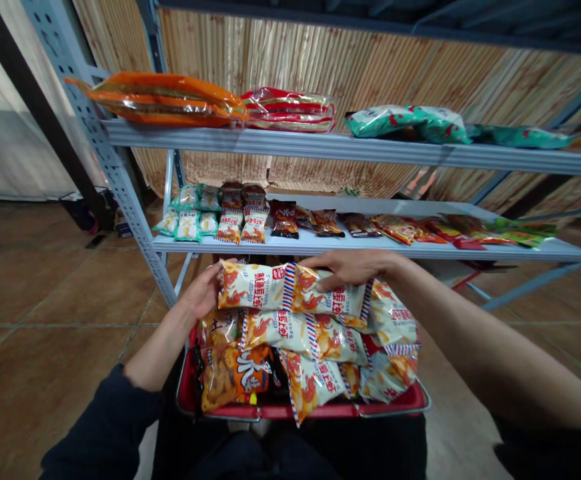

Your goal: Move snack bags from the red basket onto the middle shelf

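Observation:
A red basket (395,402) in front of me is heaped with white-and-orange snack packets (290,333) and a darker orange bag (235,377). My left hand (203,290) grips the left end of the top white packet (250,285). My right hand (350,267) lies on the packet beside it (337,298), fingers pressed over its top edge. Both hands are at the far side of the heap, just below the lower shelf's front edge.
A grey metal rack stands ahead. Its lower shelf (370,250) holds rows of small snack packets (240,227). The upper shelf (320,143) carries flat orange (165,100), red (290,110) and green bags (410,123). Brown tile floor (45,300) lies to the left.

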`<action>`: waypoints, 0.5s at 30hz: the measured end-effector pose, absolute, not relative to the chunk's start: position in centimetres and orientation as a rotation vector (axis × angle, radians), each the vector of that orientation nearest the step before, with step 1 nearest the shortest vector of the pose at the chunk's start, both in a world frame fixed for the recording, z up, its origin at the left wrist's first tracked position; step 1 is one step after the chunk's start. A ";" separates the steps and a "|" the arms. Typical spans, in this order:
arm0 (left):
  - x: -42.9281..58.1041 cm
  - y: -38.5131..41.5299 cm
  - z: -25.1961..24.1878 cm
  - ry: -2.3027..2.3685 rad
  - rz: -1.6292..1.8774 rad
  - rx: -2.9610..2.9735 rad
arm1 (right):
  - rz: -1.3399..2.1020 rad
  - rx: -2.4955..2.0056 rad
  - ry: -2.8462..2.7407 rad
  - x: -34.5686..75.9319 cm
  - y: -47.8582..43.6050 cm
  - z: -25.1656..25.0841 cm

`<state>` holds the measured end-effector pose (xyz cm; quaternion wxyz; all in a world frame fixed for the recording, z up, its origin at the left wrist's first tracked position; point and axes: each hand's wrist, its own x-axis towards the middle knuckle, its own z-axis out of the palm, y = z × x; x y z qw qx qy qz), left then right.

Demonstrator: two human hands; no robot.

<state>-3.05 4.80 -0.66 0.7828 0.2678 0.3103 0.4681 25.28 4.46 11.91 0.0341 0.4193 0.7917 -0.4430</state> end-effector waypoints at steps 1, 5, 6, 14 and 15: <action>-3.4 4.7 -0.8 0.663 0.953 0.637 | -1.268 1.289 2.417 24.9 5.1 12.6; -4.1 5.0 -0.6 0.615 0.687 0.859 | -1.061 1.339 2.285 23.1 7.7 13.4; -4.1 5.2 -0.4 0.633 0.632 0.914 | -1.033 1.370 2.318 22.6 8.4 13.2; -0.5 6.1 2.2 0.729 0.425 1.268 | -0.763 1.631 2.761 17.3 13.0 11.4; -0.1 6.1 2.1 0.739 0.458 1.253 | -0.731 1.503 2.762 16.7 13.0 11.5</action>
